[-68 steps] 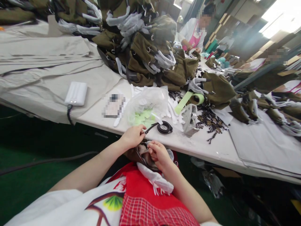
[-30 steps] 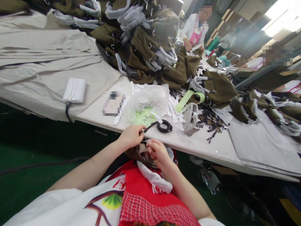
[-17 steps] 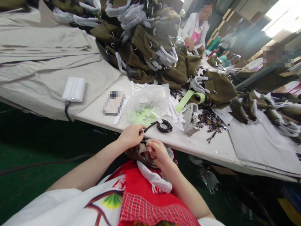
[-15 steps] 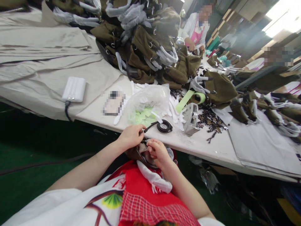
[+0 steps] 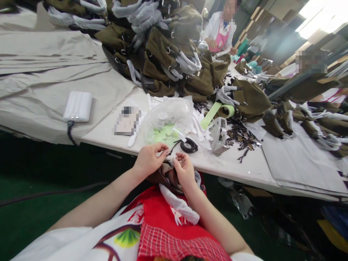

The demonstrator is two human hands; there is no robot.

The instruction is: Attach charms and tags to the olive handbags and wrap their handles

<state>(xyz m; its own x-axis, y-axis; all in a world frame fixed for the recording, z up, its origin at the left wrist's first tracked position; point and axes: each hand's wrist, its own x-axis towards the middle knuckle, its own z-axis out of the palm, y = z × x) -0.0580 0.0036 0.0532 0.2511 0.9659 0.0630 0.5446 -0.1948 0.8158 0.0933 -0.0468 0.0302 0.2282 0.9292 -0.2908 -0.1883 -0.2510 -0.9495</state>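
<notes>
A coiled black strap [image 5: 189, 145] lies at the table's front edge, its loose end reaching toward my left hand [image 5: 151, 156]. The left fingertips pinch the clasp at that end. My right hand [image 5: 185, 169] is just to the right, over the opening of a brown bag [image 5: 160, 176] in my lap; its thumb and forefinger are apart, and nothing shows between them. A white-wrapped handle [image 5: 179, 204] hangs from the bag over my red apron.
A pile of olive bags [image 5: 163, 50] fills the table's back. Nearer are a white power bank [image 5: 78, 106], a phone [image 5: 127, 120], a plastic bag [image 5: 168, 116], a green tape roll [image 5: 226, 111] and dark chains [image 5: 240, 137]. A person [image 5: 221, 30] stands behind.
My right hand has opened at the fingertips and moved slightly up. The left hand has turned, and the clasp at the strap's end now shows at its fingertips. The view has shifted a little.
</notes>
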